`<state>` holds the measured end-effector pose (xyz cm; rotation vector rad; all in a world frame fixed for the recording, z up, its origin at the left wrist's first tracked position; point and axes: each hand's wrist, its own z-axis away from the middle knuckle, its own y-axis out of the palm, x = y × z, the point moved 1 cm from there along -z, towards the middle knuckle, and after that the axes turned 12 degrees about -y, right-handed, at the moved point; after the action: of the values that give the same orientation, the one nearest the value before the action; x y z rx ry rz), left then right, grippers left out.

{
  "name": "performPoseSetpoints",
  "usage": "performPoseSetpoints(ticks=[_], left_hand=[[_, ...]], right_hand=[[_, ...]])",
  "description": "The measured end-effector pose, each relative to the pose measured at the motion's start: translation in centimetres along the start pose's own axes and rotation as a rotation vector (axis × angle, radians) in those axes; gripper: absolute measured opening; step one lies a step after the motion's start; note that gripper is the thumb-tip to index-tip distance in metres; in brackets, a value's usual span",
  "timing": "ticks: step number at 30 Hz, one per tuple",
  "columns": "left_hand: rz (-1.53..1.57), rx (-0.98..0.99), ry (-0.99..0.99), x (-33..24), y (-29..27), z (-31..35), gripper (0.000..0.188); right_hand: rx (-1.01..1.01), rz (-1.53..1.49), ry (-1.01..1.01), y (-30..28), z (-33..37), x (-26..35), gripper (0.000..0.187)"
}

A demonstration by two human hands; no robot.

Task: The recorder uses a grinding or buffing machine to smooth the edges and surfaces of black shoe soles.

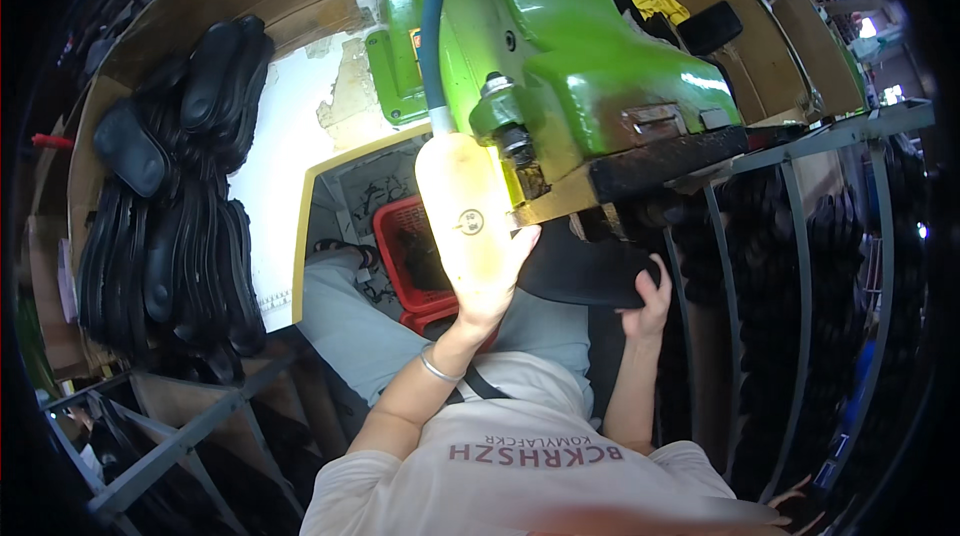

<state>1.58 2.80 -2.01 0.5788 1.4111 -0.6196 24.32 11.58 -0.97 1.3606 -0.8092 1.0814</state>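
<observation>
A black shoe sole [585,271] lies below the working head of a green machine [600,66], between my two hands. My right hand [648,298] grips its right end with curled fingers. At the left end is my left hand [490,281], its thumb against the sole's edge beside a metal part of the machine. A brightly lit, pale elongated lamp [455,176] on a blue hose hides the other fingers of that hand. The sole's upper edge disappears under the machine.
Several black soles [165,256] are stacked on the white table [285,126] at left, beside cardboard. Below the table's yellow edge [305,236] sits a red basket [395,236] by my legs. Metal racks [800,286] with dark soles stand at right; another metal frame [190,436] is lower left.
</observation>
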Motion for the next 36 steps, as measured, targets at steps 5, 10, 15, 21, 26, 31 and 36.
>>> performPoseSetpoints(ticks=[5,10,15,21,26,31,36], left_hand=[[0.332,-0.084,-0.004,-2.4,-1.1,0.6,0.065],[0.285,-0.078,0.268,-4.4,-4.1,-0.1,0.033],[0.513,-0.083,0.055,-4.4,-7.9,-0.2,0.02],[0.468,-0.136,-0.157,-1.9,-14.9,-0.1,0.016],[0.365,0.113,-0.27,1.7,-17.3,2.5,0.027],[0.242,0.16,-0.465,5.0,-11.8,7.9,0.025],[0.636,-0.055,-0.401,3.5,-9.8,8.0,0.021]], right_hand=[[0.258,-0.001,-0.161,4.4,-5.1,4.2,0.031],[0.409,-0.071,-0.132,8.7,-7.3,4.2,0.027],[0.426,-0.133,-0.113,11.7,-5.4,1.7,0.031],[0.578,0.028,-0.249,14.9,-1.5,-0.5,0.033],[0.613,0.032,-0.193,16.3,-0.7,-0.9,0.028],[0.631,0.139,-0.188,16.8,-1.6,-1.7,0.027],[0.662,0.137,-0.239,13.1,-1.9,-1.2,0.037]])
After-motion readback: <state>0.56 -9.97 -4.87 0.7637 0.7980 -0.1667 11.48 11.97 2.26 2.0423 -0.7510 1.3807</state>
